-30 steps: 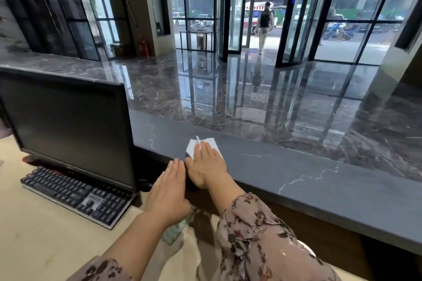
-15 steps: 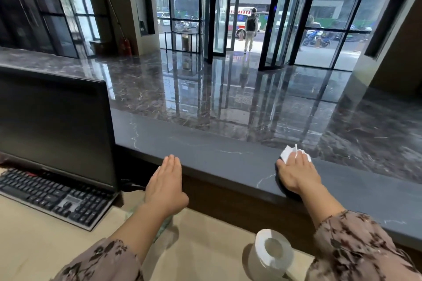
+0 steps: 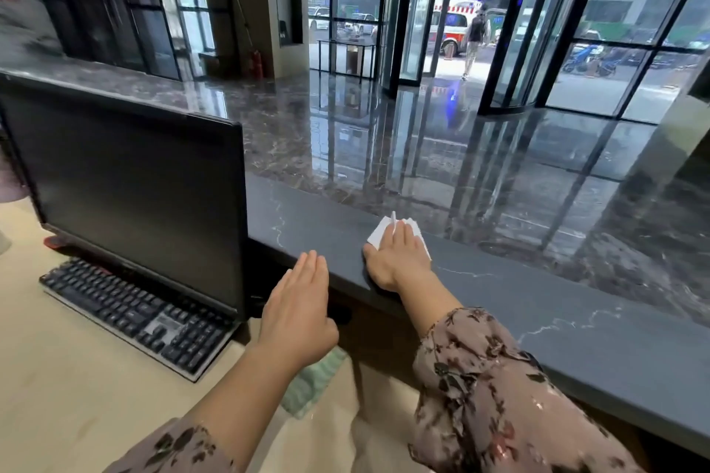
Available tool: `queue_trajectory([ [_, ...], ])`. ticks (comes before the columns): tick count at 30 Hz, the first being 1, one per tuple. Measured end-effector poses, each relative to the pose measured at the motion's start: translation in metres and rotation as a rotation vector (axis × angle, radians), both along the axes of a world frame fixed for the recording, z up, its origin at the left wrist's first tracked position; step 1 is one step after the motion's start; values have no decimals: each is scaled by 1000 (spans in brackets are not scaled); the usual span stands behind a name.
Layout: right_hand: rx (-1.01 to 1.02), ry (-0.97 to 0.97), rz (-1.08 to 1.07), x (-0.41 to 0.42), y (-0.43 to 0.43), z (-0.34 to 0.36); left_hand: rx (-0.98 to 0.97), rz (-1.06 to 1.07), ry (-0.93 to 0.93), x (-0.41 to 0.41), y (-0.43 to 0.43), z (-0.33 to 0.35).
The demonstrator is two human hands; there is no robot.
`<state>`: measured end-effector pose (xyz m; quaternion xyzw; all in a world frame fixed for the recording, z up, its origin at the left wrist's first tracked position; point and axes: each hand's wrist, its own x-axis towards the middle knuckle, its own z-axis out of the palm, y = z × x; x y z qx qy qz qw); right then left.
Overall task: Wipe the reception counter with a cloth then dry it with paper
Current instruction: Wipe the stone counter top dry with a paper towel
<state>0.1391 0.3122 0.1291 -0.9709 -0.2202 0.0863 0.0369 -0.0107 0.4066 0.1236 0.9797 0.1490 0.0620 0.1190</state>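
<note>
R hand (image 3: 397, 261) is laid flat, open, on paper (image 3: 378, 232) on bench (image 3: 538, 311), L hand (image 3: 297, 315) open, idle; ungripped paper may be bunched or pushed off edge beyond hand.

The paper (image 3: 377, 233) is mostly hidden under the right hand (image 3: 397, 261); only its far corners show. The left hand (image 3: 297, 315) and its wrist cover part of the green cloth (image 3: 317, 382). The monitor (image 3: 134, 196) hides part of the keyboard (image 3: 130, 315) and is cut at the left edge. The counter (image 3: 557, 338) is cut at the right edge. The 2 sleeves (image 3: 499, 396) are cut at the bottom edge. The person outside (image 3: 475, 38) is too small to tell details.
</note>
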Motion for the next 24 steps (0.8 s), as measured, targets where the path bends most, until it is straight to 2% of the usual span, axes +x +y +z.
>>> queue_trajectory([
  [5,24,33,184,2,76,1,16,19,1,-9,21,-2],
  [10,70,34,401,-22,99,0,31,71,-7,-22,28,-1],
  [16,76,-40,517,-53,49,-5,21,81,-25,-26,11,2],
  [24,48,-55,318,-74,-80,-6,53,17,84,-16,-52,15],
])
